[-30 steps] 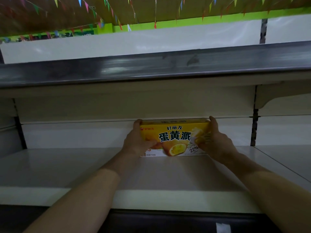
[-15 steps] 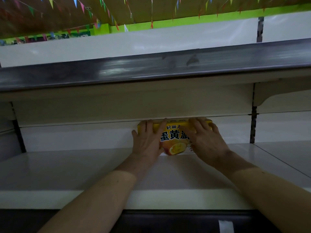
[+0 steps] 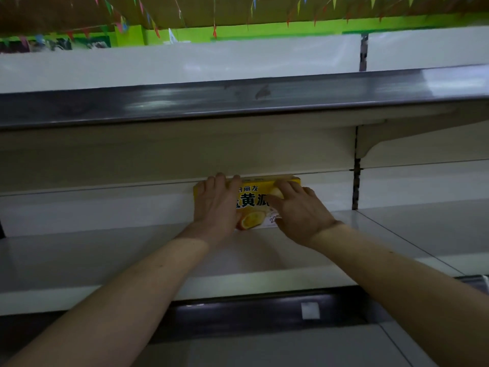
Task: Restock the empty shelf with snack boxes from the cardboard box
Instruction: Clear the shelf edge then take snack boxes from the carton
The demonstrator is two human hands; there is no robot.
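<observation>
A yellow snack box [image 3: 252,201] with black Chinese lettering stands upright at the back of the white shelf [image 3: 105,258], against the back panel. My left hand [image 3: 215,207] lies flat on the left half of its front, fingers straight and reaching over the top edge. My right hand [image 3: 297,211] presses flat on the right half of the front. Both hands cover much of the box face. The cardboard box is not in view.
A dark-edged upper shelf [image 3: 238,102] overhangs closely above the box. A slotted upright [image 3: 356,186] and bracket divide this bay from the one on the right. A lower shelf [image 3: 291,345] shows below, with a small white tag [image 3: 310,310] on the dark rail.
My hands went from gripping the box's two ends to lying flat on its front. The box has slid back against the rear panel.
</observation>
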